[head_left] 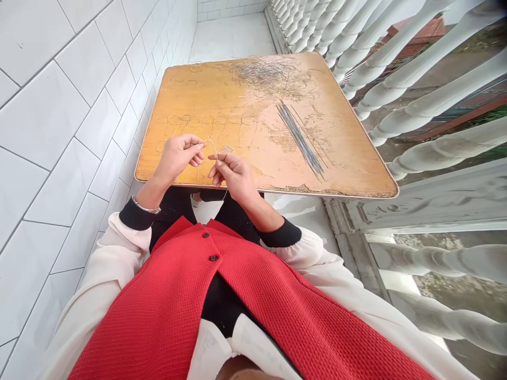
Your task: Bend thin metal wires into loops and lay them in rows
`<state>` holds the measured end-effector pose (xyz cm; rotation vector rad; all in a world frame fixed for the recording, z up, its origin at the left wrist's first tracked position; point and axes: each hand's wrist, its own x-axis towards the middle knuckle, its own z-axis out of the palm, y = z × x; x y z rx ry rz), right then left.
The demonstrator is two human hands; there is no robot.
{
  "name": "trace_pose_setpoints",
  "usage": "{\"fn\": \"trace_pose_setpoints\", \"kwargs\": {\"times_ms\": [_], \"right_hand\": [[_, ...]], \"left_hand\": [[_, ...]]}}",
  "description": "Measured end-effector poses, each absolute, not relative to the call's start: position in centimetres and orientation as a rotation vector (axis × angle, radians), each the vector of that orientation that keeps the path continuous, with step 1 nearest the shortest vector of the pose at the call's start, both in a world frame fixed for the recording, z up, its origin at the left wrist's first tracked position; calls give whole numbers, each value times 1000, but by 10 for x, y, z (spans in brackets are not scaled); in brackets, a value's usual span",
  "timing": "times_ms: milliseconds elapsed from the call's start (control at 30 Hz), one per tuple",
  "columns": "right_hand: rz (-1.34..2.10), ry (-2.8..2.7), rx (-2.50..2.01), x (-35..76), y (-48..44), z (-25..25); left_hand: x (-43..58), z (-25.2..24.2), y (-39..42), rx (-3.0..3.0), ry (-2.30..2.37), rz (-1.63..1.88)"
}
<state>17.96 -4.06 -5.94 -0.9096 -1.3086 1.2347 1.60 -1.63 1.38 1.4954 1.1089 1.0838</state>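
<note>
A thin wire (214, 143) arches between my two hands above the table's near edge. My left hand (182, 154) pinches one end of it between thumb and fingertips. Thumb and forefinger of my right hand (232, 171) grip the wire farther along, and its tail hangs down below that hand. Just beyond my hands, several wires bent into loops with straight stems (194, 121) lie in a row. To the right is a bundle of straight grey wires (299, 137), and at the far side sits a tangled heap of wire (265, 71).
The worn wooden table (336, 116) has rounded corners and a peeling surface. A white tiled wall (91, 95) rises close on the left. White balusters (412, 79) run along the right side, beyond the table.
</note>
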Motion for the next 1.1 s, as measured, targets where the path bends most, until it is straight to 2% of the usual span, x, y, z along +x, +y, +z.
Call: {"fn": "trace_pose_setpoints", "kwargs": {"times_ms": [233, 500, 667, 900, 1100], "right_hand": [[1149, -1374, -1001, 175, -46, -62], [534, -1728, -1189, 183, -36, -52], [496, -1837, -1200, 187, -34, -53], [361, -1633, -1230, 182, -30, -56], [507, -1580, -1237, 175, -34, -55]], "left_hand": [[14, 11, -13, 1559, 1185, 1147], [13, 8, -17, 1728, 1188, 1115], [11, 8, -20, 1678, 1198, 1111], [14, 5, -21, 1684, 1182, 1111], [12, -1, -19, 1704, 1181, 1107]]}}
